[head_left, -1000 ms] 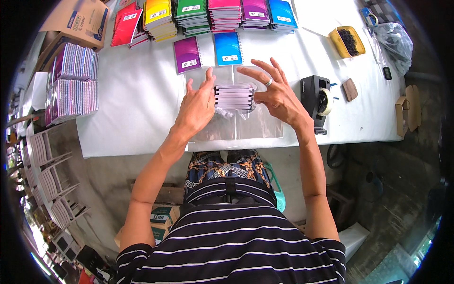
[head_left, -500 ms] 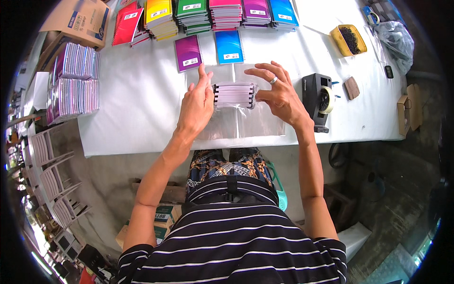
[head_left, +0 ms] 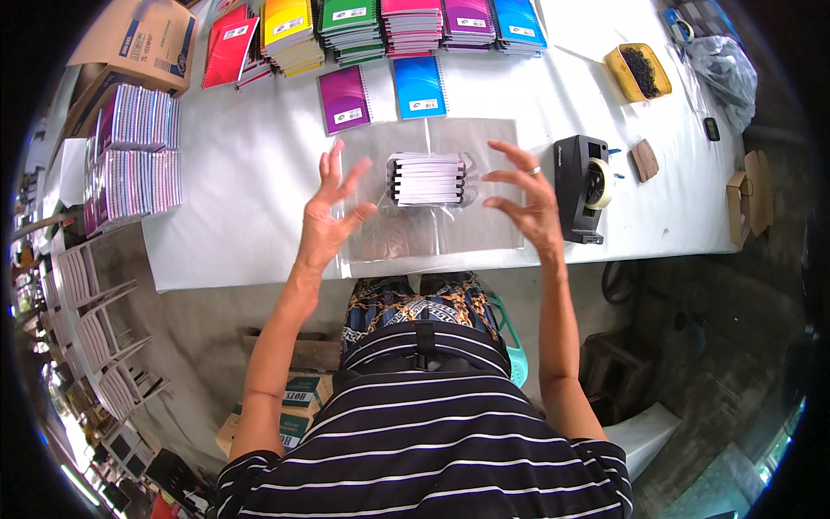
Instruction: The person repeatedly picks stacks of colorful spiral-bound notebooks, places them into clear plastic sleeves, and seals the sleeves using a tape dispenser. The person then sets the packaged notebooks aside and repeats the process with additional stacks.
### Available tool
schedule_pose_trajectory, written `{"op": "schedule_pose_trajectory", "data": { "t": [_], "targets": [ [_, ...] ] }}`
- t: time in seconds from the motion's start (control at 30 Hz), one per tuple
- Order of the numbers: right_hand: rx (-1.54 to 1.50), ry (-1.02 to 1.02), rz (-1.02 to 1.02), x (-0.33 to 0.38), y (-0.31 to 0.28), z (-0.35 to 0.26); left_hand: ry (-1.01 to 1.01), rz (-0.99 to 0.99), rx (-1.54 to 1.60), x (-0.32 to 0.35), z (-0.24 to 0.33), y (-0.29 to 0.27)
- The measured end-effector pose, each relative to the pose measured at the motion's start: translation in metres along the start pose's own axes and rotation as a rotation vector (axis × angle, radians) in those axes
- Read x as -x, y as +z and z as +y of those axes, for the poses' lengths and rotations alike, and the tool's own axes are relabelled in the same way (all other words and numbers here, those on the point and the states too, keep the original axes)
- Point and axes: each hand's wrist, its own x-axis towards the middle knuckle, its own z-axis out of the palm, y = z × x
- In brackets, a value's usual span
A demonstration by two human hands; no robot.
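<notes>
A compact bundle of spiral notebooks (head_left: 428, 180) stands on edge, white page edges up, on a flat sheet of clear plastic film (head_left: 389, 238). My left hand (head_left: 333, 208) hovers left of the bundle with its fingers spread, holding nothing. On the other side, my right hand (head_left: 527, 199), a ring on one finger, is also spread and apart from the bundle. Just beyond the film lie a purple notebook (head_left: 344, 98) and a blue notebook (head_left: 421, 86).
Right of the film stands a black tape dispenser (head_left: 577, 186), with a brown block (head_left: 643, 161) beside it. A yellow tub (head_left: 638, 73) of small dark pieces sits farther back. Stacked coloured notebooks (head_left: 350, 35) line the far side; wrapped bundles (head_left: 134, 156) and a cardboard box (head_left: 143, 43) stand left.
Both hands have drawn away from the bundle's ends and toward me, with fingers opened. More of the film around the bundle now shows.
</notes>
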Motion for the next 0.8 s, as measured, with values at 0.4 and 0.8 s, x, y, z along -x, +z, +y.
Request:
{"op": "schedule_pose_trajectory", "data": {
  "t": [0.4,0.8],
  "targets": [
    [-0.058,0.049,0.141,0.017,0.076,0.013,0.233,-0.104,-0.291,-0.024,-0.034,0.029],
    [-0.120,0.151,0.102,-0.008,0.063,-0.008,0.350,-0.256,-0.646,-0.057,-0.004,0.014]
  ]
}}
